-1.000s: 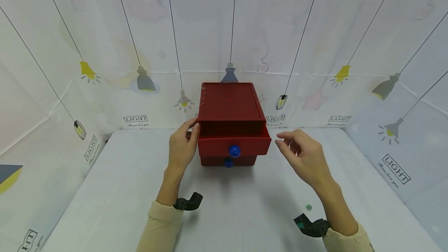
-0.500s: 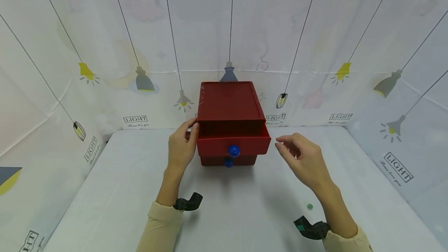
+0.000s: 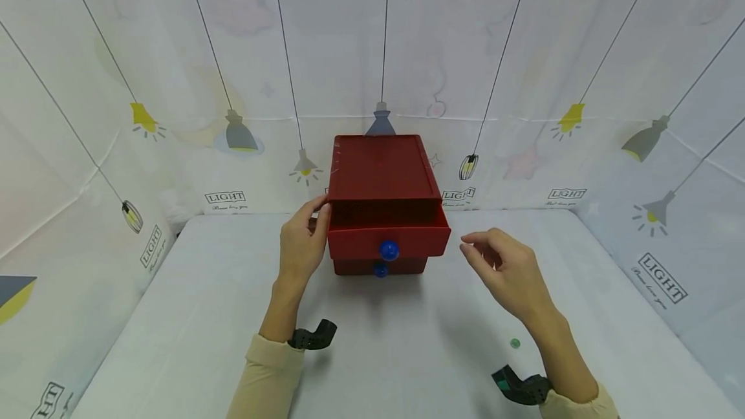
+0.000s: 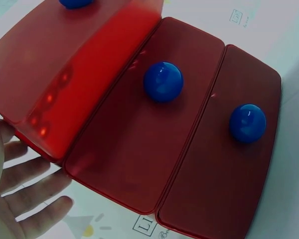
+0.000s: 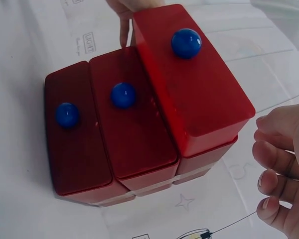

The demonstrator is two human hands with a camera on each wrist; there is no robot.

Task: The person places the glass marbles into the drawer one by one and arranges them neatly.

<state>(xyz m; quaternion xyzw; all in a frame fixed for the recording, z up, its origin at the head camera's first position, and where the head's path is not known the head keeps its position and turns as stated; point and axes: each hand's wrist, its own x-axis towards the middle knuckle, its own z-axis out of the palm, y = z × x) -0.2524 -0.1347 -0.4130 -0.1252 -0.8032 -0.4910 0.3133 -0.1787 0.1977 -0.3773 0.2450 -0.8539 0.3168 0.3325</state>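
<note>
A dark red cabinet with three stacked drawers stands on the table's far part. Its top drawer is pulled out, with a blue ball knob on its front. What lies inside the drawer is hidden in shadow. In the left wrist view the middle drawer and bottom drawer sit pushed in. My left hand rests against the cabinet's left side, fingers extended along it. To the right of the pulled-out drawer, my right hand hovers apart from it, fingers loosely bent and holding nothing.
A small green round spot is on the white table near my right forearm. Behind the cabinet hangs a white cloth printed with lamps. Black wrist cameras are strapped to both arms.
My right hand has drifted slightly down and away from the drawer. The left hand and the top drawer stay as they were.
</note>
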